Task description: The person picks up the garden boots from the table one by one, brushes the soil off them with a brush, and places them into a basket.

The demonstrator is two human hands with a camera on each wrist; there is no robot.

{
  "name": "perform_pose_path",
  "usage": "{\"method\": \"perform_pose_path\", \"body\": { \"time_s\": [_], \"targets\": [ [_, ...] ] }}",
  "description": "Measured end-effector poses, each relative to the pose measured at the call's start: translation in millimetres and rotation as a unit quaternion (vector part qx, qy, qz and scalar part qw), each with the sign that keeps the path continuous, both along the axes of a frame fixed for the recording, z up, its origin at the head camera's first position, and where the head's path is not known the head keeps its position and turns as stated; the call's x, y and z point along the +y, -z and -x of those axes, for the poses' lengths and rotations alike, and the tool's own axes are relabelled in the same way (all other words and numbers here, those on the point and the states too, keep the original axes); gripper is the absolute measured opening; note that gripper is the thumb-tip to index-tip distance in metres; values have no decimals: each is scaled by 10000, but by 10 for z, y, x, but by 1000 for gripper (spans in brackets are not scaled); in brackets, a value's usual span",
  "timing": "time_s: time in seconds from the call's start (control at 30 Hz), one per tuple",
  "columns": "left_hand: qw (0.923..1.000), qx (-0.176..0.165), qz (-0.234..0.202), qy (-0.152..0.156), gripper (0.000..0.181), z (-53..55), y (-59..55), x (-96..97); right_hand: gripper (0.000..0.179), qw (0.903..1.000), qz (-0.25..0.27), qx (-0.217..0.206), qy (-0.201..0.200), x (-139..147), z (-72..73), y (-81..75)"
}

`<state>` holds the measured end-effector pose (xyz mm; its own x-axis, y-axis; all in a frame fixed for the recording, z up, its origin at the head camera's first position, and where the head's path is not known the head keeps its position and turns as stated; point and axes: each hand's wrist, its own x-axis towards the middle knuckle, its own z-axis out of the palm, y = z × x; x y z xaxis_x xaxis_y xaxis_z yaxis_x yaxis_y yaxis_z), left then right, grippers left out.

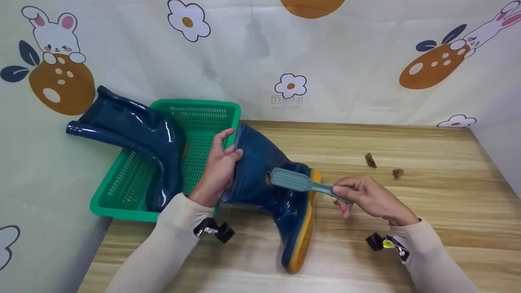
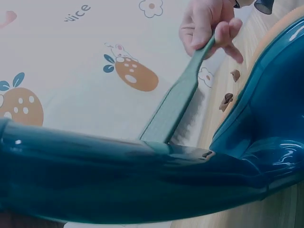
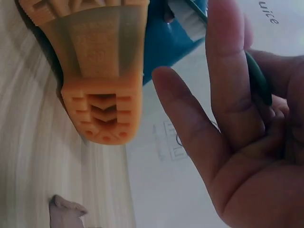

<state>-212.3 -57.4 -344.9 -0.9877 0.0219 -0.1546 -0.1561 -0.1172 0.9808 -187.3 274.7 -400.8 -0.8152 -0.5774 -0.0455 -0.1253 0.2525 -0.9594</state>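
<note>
A blue rubber boot (image 1: 260,162) with a yellow sole (image 3: 104,114) lies tilted on its side over the table. My left hand (image 1: 220,167) grips it by the rim of its shaft, thumb on the outside. My right hand (image 1: 364,195) pinches the handle of a grey-green scrubbing brush (image 1: 291,180), its white bristles (image 3: 187,19) turned toward the boot. In the left wrist view the brush head meets the shaft right beside a brown smear (image 2: 192,156). Some of the right hand's fingers (image 3: 185,118) stretch away from the handle.
At the left a green plastic basket (image 1: 97,205) holds a second blue boot (image 1: 138,126), its shaft sticking out over the side. Two brown lumps (image 1: 370,160) lie on the wooden table (image 1: 407,146) at the right. A patterned sheet (image 1: 346,61) hangs behind the table.
</note>
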Motion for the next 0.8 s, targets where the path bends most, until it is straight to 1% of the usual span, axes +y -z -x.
{"method": "perform_pose_path", "body": {
  "time_s": [0.07,0.1,0.17,0.2,0.27,0.33,0.4,0.47,0.53,0.63,0.7,0.8],
  "targets": [
    [10000,-21,-28,16,47,-8,-2,-8,28,9998,-78,-15,169,67,-13,-24],
    [10000,-15,-65,45,47,-12,-2,-9,28,9994,-95,-58,319,97,-20,-40],
    [9999,1,-96,122,46,-23,-7,-10,29,9979,-24,-88,638,129,-30,-76],
    [9998,31,-107,140,45,-28,-12,-9,28,9972,71,-98,735,126,-31,-94],
    [9997,98,-131,169,45,-39,-18,-8,28,9963,427,-122,734,80,-19,-121],
    [9997,108,-72,204,44,-50,-23,-6,28,9953,773,-25,583,3,4,-137],
    [9997,126,-26,231,43,-55,-26,1,29,9944,970,-17,428,-76,22,-142],
    [9995,117,2,291,43,-58,-23,3,29,9936,1051,-191,368,-145,32,-134],
    [9995,98,-32,313,43,-59,-25,3,29,9943,916,-404,366,-187,28,-111],
    [9996,44,25,290,43,-54,-18,-7,29,9967,464,-550,369,-188,10,-49],
    [9997,15,55,245,43,-49,-13,-12,30,9984,109,-414,357,-151,0,-3],
    [9998,41,86,197,44,-41,-1,-10,32,9984,-286,-262,418,-56,-16,27]
  ]
}}
